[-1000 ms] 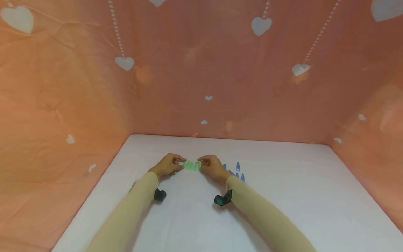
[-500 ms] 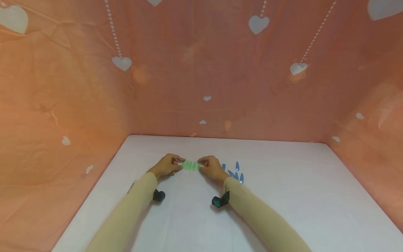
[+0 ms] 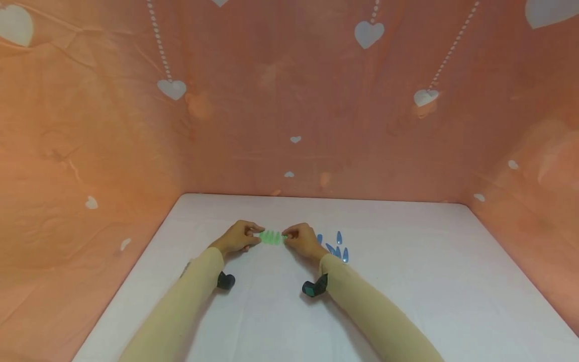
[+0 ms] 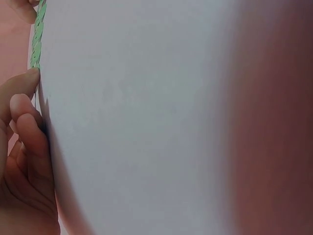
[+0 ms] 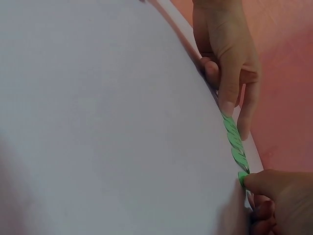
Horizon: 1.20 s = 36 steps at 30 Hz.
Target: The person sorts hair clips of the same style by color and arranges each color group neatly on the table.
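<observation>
And the green teardrop row (image 3: 271, 238) runs left to right, left hand (image 3: 237, 237) pinching one end, right hand (image 3: 304, 240) the other.

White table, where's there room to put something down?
Right of the blue pieces, the white table is bare to its edge. So is the patch between the sleeves, nearer than the wrist cameras. The middle's crowded: left hand, green pieces, right hand, then blue pieces.

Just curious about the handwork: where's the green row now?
In the head view, the green row is between the left hand and right hand, left of the blue pieces.
</observation>
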Motion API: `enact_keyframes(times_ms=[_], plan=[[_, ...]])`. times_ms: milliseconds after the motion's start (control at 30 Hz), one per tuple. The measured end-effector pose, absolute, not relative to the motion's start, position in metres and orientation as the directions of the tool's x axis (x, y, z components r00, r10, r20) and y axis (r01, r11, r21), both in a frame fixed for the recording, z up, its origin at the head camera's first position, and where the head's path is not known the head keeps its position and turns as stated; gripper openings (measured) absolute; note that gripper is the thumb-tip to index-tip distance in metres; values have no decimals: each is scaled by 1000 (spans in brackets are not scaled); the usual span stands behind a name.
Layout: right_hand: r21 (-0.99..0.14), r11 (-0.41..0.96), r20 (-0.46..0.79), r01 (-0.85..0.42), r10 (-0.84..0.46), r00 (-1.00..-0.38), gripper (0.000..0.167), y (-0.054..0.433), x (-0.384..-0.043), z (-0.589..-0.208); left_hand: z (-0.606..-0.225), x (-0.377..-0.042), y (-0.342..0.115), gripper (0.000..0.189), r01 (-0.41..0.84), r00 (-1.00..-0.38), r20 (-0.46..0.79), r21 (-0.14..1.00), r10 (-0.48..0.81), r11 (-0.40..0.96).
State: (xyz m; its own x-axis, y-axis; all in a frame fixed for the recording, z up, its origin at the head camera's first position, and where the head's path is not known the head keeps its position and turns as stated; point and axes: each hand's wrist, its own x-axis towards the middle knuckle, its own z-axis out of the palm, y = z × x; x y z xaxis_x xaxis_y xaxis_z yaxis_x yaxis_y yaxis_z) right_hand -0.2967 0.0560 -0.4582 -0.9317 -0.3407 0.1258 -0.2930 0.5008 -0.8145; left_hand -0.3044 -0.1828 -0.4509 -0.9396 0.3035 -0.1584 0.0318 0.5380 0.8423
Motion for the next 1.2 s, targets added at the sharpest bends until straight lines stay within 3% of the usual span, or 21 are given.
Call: enact_keyframes(times_ms=[1200], plan=[[-822,516,80,-240,-312,-947,25,55,-296,-461,-450,-304,-182,42,28,-940,-159,845,301,534]])
